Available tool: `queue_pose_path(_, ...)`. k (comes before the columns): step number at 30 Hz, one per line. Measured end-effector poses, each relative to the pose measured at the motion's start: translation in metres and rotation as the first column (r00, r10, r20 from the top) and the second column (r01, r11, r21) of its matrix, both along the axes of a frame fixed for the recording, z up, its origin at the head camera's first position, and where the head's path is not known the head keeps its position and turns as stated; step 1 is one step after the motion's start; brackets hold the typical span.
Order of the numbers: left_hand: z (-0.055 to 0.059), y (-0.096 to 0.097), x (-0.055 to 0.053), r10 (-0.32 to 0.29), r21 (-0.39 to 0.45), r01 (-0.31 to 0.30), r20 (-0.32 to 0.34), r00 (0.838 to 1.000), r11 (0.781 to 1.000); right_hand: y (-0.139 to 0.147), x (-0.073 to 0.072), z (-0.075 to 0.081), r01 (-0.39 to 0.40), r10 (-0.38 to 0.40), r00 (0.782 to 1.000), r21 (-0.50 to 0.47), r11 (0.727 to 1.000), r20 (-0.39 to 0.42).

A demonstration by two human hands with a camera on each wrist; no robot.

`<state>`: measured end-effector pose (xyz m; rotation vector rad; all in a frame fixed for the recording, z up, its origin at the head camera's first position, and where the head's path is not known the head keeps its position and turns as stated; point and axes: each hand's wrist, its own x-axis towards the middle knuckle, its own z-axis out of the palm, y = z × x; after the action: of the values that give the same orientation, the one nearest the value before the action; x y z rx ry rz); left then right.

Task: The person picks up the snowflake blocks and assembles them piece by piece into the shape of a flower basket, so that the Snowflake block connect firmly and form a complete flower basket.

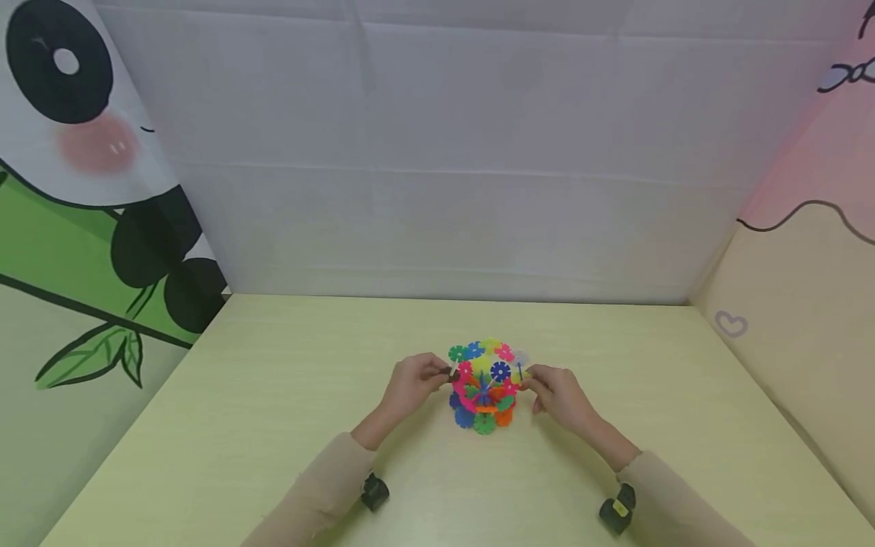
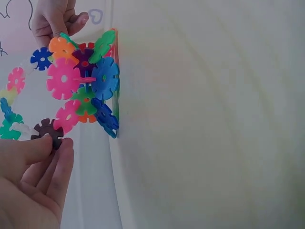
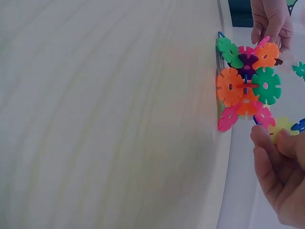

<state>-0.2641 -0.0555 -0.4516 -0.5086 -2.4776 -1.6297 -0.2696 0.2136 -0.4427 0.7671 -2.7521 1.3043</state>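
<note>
A built-up model of notched plastic snowflake discs (image 1: 500,371) in many colours stands on the table, with a ring of linked discs at its top. From its left side, my left hand (image 1: 413,384) pinches a dark brown disc (image 2: 46,130) between thumb and fingers. Opposite it, my right hand (image 1: 563,395) grips a yellow disc (image 3: 284,125) at the model's right side. Pink, blue and green discs fill the side near the left hand in the left wrist view. An orange disc (image 3: 229,87) and a green disc (image 3: 267,86) face the right wrist camera.
The pale wood-look table (image 1: 273,365) reaches back to a white cloth wall (image 1: 437,228). Printed side panels flank it, a cartoon one (image 1: 102,258) at left and a pink and cream one (image 1: 807,289) at right. Small black devices sit at both wrists.
</note>
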Motion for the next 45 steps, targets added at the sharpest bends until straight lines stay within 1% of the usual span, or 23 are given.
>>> queue_pose_path(4,0.003,-0.001,0.005,0.047,-0.065,-0.050,-0.037,0.998,0.997,0.001,0.001,0.002,-0.010,0.010,1.000,0.026,1.000,-0.019)
queue_pose_path(6,0.006,-0.002,0.007,0.091,-0.112,-0.099,-0.078,0.993,0.989,0.000,0.002,0.003,0.000,0.001,1.000,0.035,0.999,-0.030)
queue_pose_path(8,0.010,-0.002,0.010,0.149,-0.170,-0.170,-0.133,0.980,0.971,-0.001,0.003,0.003,0.014,-0.012,0.999,0.046,0.999,-0.043)
queue_pose_path(10,0.017,0.000,0.014,0.199,-0.219,-0.238,-0.187,0.962,0.946,-0.003,0.004,0.004,0.034,-0.031,0.998,0.052,0.998,-0.055)
queue_pose_path(12,0.022,0.004,0.020,0.200,-0.259,-0.261,-0.239,0.950,0.930,-0.005,0.005,0.004,0.056,-0.052,0.997,0.058,0.997,-0.065)
queue_pose_path(13,0.025,0.007,0.022,0.176,-0.279,-0.247,-0.256,0.950,0.928,-0.006,0.005,0.004,0.068,-0.063,0.996,0.059,0.996,-0.069)
queue_pose_path(14,0.027,0.011,0.025,0.137,-0.301,-0.218,-0.269,0.953,0.928,-0.008,0.005,0.004,0.078,-0.074,0.995,0.056,0.995,-0.069)
queue_pose_path(17,0.031,0.024,0.030,-0.033,-0.376,-0.073,-0.269,0.963,0.924,-0.015,0.004,0.005,0.096,-0.092,0.994,0.051,0.994,-0.065)
queue_pose_path(18,0.032,0.028,0.030,-0.090,-0.407,-0.026,-0.262,0.961,0.913,-0.019,0.004,0.006,0.097,-0.094,0.994,0.049,0.994,-0.061)
queue_pose_path(19,0.032,0.032,0.029,-0.135,-0.443,0.009,-0.255,0.957,0.897,-0.022,0.003,0.006,0.095,-0.093,0.994,0.044,0.994,-0.055)
queue_pose_path(20,0.032,0.036,0.028,-0.167,-0.474,0.034,-0.241,0.956,0.880,-0.025,0.002,0.007,0.094,-0.092,0.995,0.040,0.995,-0.045)
queue_pose_path(21,0.031,0.039,0.026,-0.186,-0.506,0.047,-0.227,0.956,0.861,-0.028,0.001,0.007,0.093,-0.092,0.995,0.040,0.995,-0.037)
queue_pose_path(23,0.029,0.042,0.021,-0.186,-0.568,0.043,-0.196,0.963,0.822,-0.033,0.000,0.007,0.087,-0.087,0.996,0.035,0.996,-0.018)
queue_pose_path(25,0.027,0.044,0.016,-0.151,-0.625,0.017,-0.161,0.975,0.781,-0.037,-0.001,0.007,0.083,-0.083,0.997,0.032,0.996,0.001)
queue_pose_path(27,0.025,0.045,0.010,-0.115,-0.653,-0.002,-0.136,0.984,0.757,-0.041,-0.002,0.006,0.080,-0.081,0.997,0.030,0.996,0.010)
queue_pose_path(28,0.024,0.045,0.008,-0.101,-0.656,-0.009,-0.129,0.986,0.755,-0.042,-0.002,0.006,0.079,-0.079,0.997,0.028,0.996,0.013)
queue_pose_path(30,0.021,0.044,0.004,-0.083,-0.642,-0.015,-0.122,0.989,0.766,-0.045,-0.001,0.005,0.081,-0.081,0.997,0.025,0.996,0.015)
queue_pose_path(32,0.019,0.042,0.002,-0.079,-0.613,-0.021,-0.136,0.988,0.790,-0.047,-0.001,0.006,0.086,-0.086,0.996,0.019,0.996,0.007)
queue_pose_path(35,0.016,0.037,0.001,-0.076,-0.565,-0.039,-0.179,0.981,0.824,-0.049,0.001,0.008,0.094,-0.094,0.995,-0.010,0.996,-0.017)
queue_pose_path(39,0.016,0.034,0.001,-0.063,-0.510,-0.083,-0.263,0.963,0.856,-0.051,0.002,0.012,0.091,-0.097,0.993,-0.085,0.992,-0.068)
queue_pose_path(41,0.017,0.033,0.001,-0.050,-0.478,-0.101,-0.293,0.955,0.872,-0.053,0.002,0.015,0.084,-0.095,0.991,-0.120,0.989,-0.091)
queue_pose_path(43,0.018,0.032,0.002,-0.037,-0.453,-0.121,-0.325,0.945,0.883,-0.055,0.001,0.017,0.074,-0.093,0.988,-0.148,0.986,-0.122)
queue_pose_path(45,0.018,0.032,0.002,-0.026,-0.437,-0.137,-0.348,0.937,0.889,-0.056,0.000,0.019,0.070,-0.095,0.985,-0.170,0.983,-0.146)
